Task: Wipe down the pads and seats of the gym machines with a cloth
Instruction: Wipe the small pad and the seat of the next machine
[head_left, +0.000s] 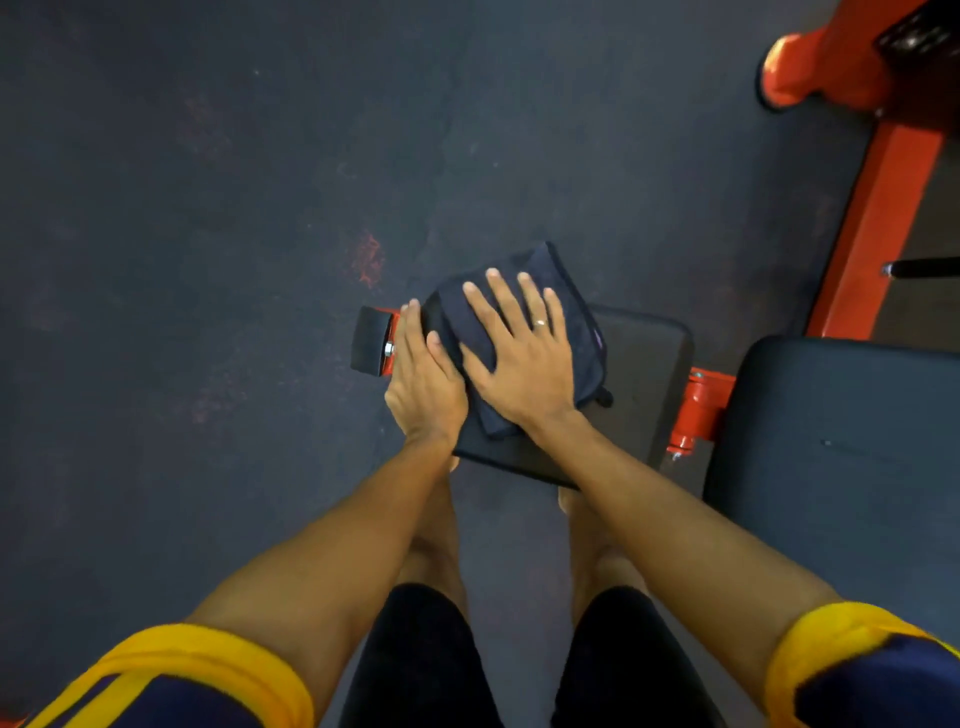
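Seen from the head camera, a person is leaning over a small black seat pad (644, 364) of an orange-framed gym machine and pressing a folded dark cloth (584, 348) onto the pad's left half. The cloth's far corner is hanging past the pad's far edge.

The right hand (519, 364) is lying flat on the cloth, fingers straight and spread and gripping nothing. It is wearing a ring (541, 322) and covering the cloth's middle. The left hand (423, 379) is resting along the pad's left edge, fingers straight and held together, thumb touching the cloth's side. Whether its palm is bearing on the pad is hard to tell, and it is hiding the pad's left edge.

A black end cap (370, 340) is sticking out just beyond the left fingertips. An orange bracket (701, 410) is joining the pad's right edge to a larger black pad (841, 441), which the picture's right edge is cutting off. An orange frame beam (878, 218) is running up to a blurred part at the top right corner, too indistinct to identify.

Yellow-cuffed sleeves (208, 660) and dark shorts (415, 665) are filling the bottom, and the pad's near edge is covering the feet on the dark floor (208, 208).
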